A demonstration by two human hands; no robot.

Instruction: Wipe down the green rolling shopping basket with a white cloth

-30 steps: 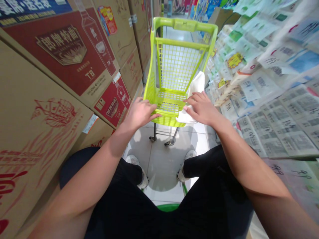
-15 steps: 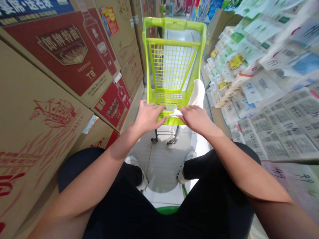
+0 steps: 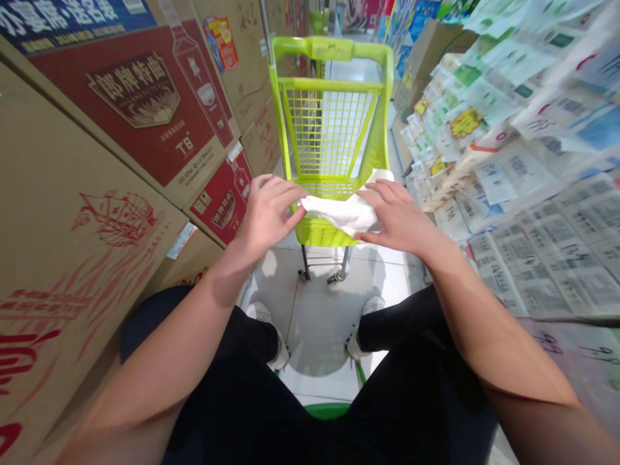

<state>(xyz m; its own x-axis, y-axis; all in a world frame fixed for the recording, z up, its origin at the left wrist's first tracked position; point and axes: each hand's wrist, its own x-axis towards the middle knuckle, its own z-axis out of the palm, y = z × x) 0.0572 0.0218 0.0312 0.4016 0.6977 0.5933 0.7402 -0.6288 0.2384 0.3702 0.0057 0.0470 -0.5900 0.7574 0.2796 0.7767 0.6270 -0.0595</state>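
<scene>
A white cloth (image 3: 341, 212), perhaps a wipe, is stretched between my two hands over the near edge of a lime-green shopping cart (image 3: 334, 84). My left hand (image 3: 272, 210) pinches its left corner between thumb and fingers. At the other end, my right hand (image 3: 401, 216) grips the cloth, thumb below and fingers on top, and a loose end sticks up beyond the fingers. Part of the cart's near rim is hidden behind the cloth and hands. The cart's basket has grid walls and stands on thin grey legs with small wheels (image 3: 336, 277).
Stacked cardboard boxes (image 3: 130, 97) with red printing line the left side. On the right are piled plastic-wrapped packs (image 3: 513, 174) with handwritten prices. My legs straddle the tiled floor (image 3: 317, 323), and a green seat edge (image 3: 327, 410) shows between them.
My left hand has moved left and taken the cloth's corner, and my right hand has shifted slightly right. The cloth, bunched and hanging over the cart's side before, is now spread between them.
</scene>
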